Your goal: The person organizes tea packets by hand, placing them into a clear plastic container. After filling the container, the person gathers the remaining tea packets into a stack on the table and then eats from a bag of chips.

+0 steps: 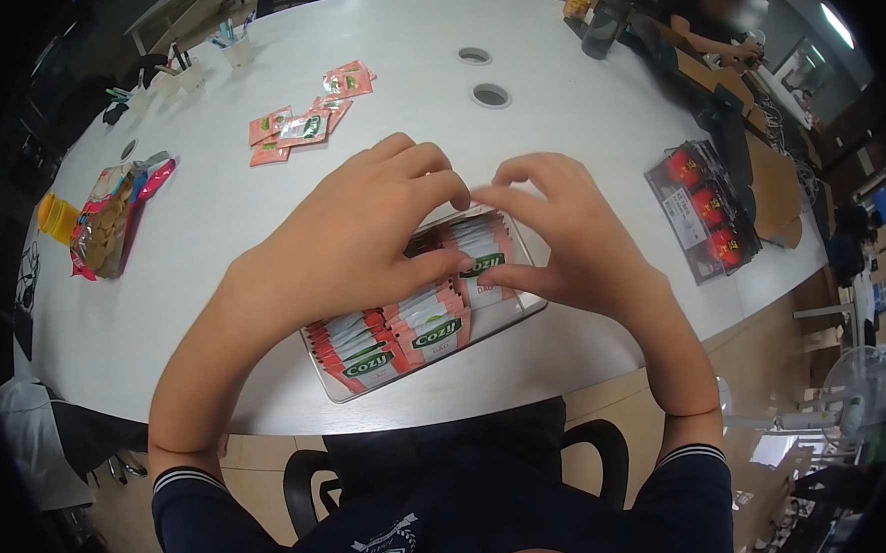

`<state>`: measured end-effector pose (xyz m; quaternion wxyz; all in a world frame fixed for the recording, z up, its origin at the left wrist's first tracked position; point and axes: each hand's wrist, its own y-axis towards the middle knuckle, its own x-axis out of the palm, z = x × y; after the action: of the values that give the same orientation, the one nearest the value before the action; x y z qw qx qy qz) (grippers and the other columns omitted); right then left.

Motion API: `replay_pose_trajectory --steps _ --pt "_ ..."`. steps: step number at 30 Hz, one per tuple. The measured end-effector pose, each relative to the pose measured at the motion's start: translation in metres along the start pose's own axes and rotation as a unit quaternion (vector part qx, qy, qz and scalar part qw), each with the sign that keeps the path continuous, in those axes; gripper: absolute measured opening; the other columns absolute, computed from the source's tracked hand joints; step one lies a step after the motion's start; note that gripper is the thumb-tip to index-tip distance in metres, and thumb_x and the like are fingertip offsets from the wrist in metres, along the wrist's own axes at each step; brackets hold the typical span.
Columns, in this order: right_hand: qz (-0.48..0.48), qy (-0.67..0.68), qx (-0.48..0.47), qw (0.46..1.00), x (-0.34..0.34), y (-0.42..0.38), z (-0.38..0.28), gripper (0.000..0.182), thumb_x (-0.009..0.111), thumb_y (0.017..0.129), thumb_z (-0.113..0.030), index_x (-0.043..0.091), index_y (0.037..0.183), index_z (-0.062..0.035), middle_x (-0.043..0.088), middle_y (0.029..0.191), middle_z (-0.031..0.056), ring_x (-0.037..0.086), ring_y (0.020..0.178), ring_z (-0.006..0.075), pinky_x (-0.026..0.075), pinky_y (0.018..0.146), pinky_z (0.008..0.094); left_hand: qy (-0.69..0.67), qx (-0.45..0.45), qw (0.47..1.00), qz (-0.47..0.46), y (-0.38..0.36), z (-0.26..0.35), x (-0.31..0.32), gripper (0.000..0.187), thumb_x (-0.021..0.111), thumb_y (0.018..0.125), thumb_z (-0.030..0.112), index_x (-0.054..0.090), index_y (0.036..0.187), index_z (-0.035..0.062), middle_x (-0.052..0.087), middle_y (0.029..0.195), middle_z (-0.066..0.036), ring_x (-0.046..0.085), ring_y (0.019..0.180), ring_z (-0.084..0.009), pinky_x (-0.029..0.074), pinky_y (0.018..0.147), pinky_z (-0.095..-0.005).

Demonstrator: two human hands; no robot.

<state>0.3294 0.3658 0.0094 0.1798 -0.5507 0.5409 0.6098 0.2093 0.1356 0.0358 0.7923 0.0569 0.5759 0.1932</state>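
Observation:
A clear plastic tray point(335, 385) lies near the table's front edge, packed with rows of orange-and-white sachets point(406, 338) marked Cozy. My left hand point(351, 236) rests over the tray's far left part, thumb and forefinger pinching toward the sachets at the back. My right hand point(571, 235) covers the tray's right end, its fingertips meeting the left hand's above the same back row. Both hands touch the sachets; which single sachet each one grips is hidden by the fingers.
Several loose orange sachets point(305, 123) lie further back on the white table point(555, 110). A snack bag point(109, 219) lies at left, cups with pens point(187, 70) behind it. A clear box of red items point(705, 208) sits right. Another person point(715, 17) sits at the far right corner.

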Motion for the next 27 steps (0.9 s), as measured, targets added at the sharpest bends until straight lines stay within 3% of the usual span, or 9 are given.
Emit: replay_pose_trajectory --steps 6,9,12,15,18,27 --pt "-0.121 -0.058 0.075 0.988 0.006 -0.006 0.000 0.101 0.095 0.068 -0.027 0.043 0.152 -0.0046 0.058 0.132 0.0169 0.058 0.126 0.0367 0.036 0.117 0.0621 0.042 -0.021 0.998 -0.042 0.010 0.000 0.007 0.039 0.082 0.084 0.024 0.070 0.112 -0.0002 0.067 0.114 -0.014 0.062 0.112 -0.0329 0.052 0.097 -0.0417" --pt "-0.166 -0.127 0.100 0.973 0.019 0.001 -0.013 0.105 0.095 0.069 -0.030 0.040 0.154 0.0005 0.059 0.132 0.0189 0.064 0.119 0.0347 0.038 0.114 0.0639 -0.031 -0.074 0.995 -0.065 0.015 0.000 0.008 0.050 0.085 0.081 0.026 0.068 0.119 -0.0025 0.070 0.112 -0.018 0.069 0.103 -0.0342 0.055 0.091 -0.0418" --pt "-0.190 -0.154 0.155 0.957 0.015 0.007 -0.022 0.104 0.093 0.072 -0.025 0.035 0.155 -0.0005 0.067 0.119 0.0143 0.068 0.110 0.0334 0.040 0.113 0.0617 -0.063 -0.128 0.983 -0.113 0.019 0.002 0.007 0.061 0.087 0.079 0.029 0.066 0.125 -0.0047 0.073 0.108 -0.022 0.074 0.092 -0.0342 0.058 0.086 -0.0410" --pt "-0.176 -0.173 0.177 0.953 0.023 0.006 -0.019 0.098 0.091 0.076 -0.027 0.037 0.153 0.0003 0.071 0.099 0.0101 0.072 0.093 0.0318 0.044 0.108 0.0604 -0.083 -0.138 0.978 -0.133 0.021 -0.001 0.005 0.065 0.089 0.078 0.031 0.066 0.127 -0.0056 0.074 0.106 -0.023 0.075 0.089 -0.0321 0.058 0.084 -0.0389" --pt "-0.188 -0.170 0.184 0.950 0.024 0.007 -0.019 0.094 0.089 0.077 -0.026 0.039 0.151 0.0010 0.070 0.087 0.0077 0.072 0.087 0.0325 0.046 0.105 0.0599 -0.081 -0.133 0.979 -0.132 0.022 -0.001 0.005 0.068 0.089 0.078 0.033 0.066 0.128 -0.0052 0.074 0.107 -0.023 0.075 0.090 -0.0328 0.059 0.083 -0.0391" --pt "-0.121 -0.094 0.142 0.978 0.021 0.001 -0.021 0.097 0.090 0.074 -0.029 0.040 0.151 0.0014 0.065 0.113 0.0160 0.068 0.102 0.0355 0.047 0.105 0.0588 -0.104 -0.157 0.972 -0.143 0.016 -0.014 -0.004 0.073 0.086 0.084 0.043 0.065 0.134 -0.0053 0.075 0.109 -0.022 0.076 0.094 -0.0326 0.059 0.083 -0.0395"
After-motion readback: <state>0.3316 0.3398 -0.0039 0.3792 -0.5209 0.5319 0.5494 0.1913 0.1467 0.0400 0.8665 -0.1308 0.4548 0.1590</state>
